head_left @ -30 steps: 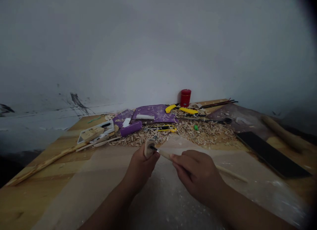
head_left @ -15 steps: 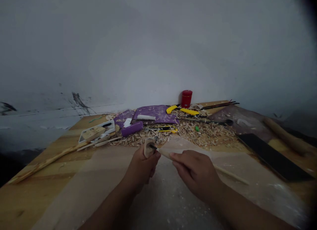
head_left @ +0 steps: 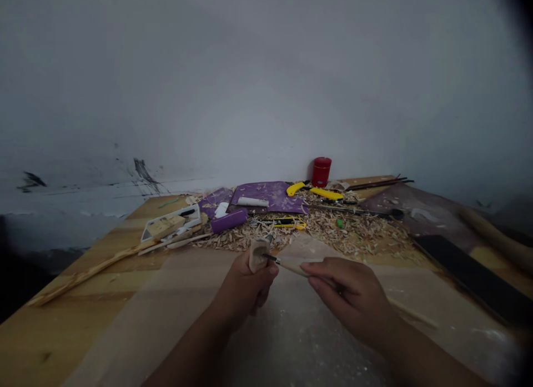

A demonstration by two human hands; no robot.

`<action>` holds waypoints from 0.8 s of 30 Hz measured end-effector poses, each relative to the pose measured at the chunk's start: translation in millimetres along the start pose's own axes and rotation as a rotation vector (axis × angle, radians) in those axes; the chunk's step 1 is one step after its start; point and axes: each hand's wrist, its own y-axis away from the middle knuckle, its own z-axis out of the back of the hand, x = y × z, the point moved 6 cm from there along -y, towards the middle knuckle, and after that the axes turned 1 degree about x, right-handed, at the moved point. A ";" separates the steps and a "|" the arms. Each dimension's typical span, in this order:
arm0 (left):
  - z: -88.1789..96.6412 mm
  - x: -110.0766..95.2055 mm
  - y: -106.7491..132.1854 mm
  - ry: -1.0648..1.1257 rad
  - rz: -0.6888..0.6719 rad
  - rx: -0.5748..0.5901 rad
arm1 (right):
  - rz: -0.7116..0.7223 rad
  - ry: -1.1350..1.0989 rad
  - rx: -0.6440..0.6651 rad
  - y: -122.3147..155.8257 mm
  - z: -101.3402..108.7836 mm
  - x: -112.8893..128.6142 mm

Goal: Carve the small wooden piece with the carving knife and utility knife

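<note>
My left hand [head_left: 244, 290] is closed around a small pale wood piece [head_left: 259, 252], held upright with a hollow near its top. My right hand [head_left: 353, 292] grips the light wooden handle of a carving tool [head_left: 291, 266]. The tool's dark metal tip lies at the hollow in the wood, close to my left thumb. Whether the tip is cutting into the wood I cannot tell. Both hands are above a translucent sheet [head_left: 166, 309] spread over the wooden table [head_left: 79, 320].
Wood shavings [head_left: 362, 231] cover the back of the table. Among them lie a purple sheet [head_left: 277, 195], a purple roll [head_left: 229, 221] and a yellow-handled tool [head_left: 327, 194]. A red canister [head_left: 321, 172] stands by the wall. A white tray [head_left: 146, 231] sits left, a black slab [head_left: 474, 276] right.
The whole view has shifted, so everything sits slightly further right and lower. My right hand is a little further from my left; the tool tip stays at the hollow.
</note>
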 end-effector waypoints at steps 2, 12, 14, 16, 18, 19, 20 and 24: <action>-1.2 1.2 0.0 0.011 0.002 0.063 | 0.000 0.007 0.017 -0.6 1.2 1.0; -10.3 1.7 3.9 -0.070 0.086 0.295 | -0.040 0.007 0.168 -5.8 11.6 4.8; -11.7 2.2 4.2 -0.063 0.098 0.288 | -0.044 0.033 0.172 -5.0 10.1 6.9; -12.1 2.9 4.2 -0.061 0.094 0.261 | -0.044 0.066 0.172 -4.2 7.8 10.0; -11.6 4.1 4.1 -0.051 0.083 0.218 | -0.042 0.083 0.156 -3.8 6.3 13.2; -11.4 5.0 4.0 -0.039 0.078 0.200 | -0.039 0.087 0.149 -3.7 5.7 14.7; -11.6 6.1 4.1 -0.024 0.079 0.187 | -0.034 0.090 0.142 -3.4 5.2 16.0; -13.8 10.0 4.1 0.033 0.087 0.170 | -0.007 0.127 0.112 -1.5 2.8 19.1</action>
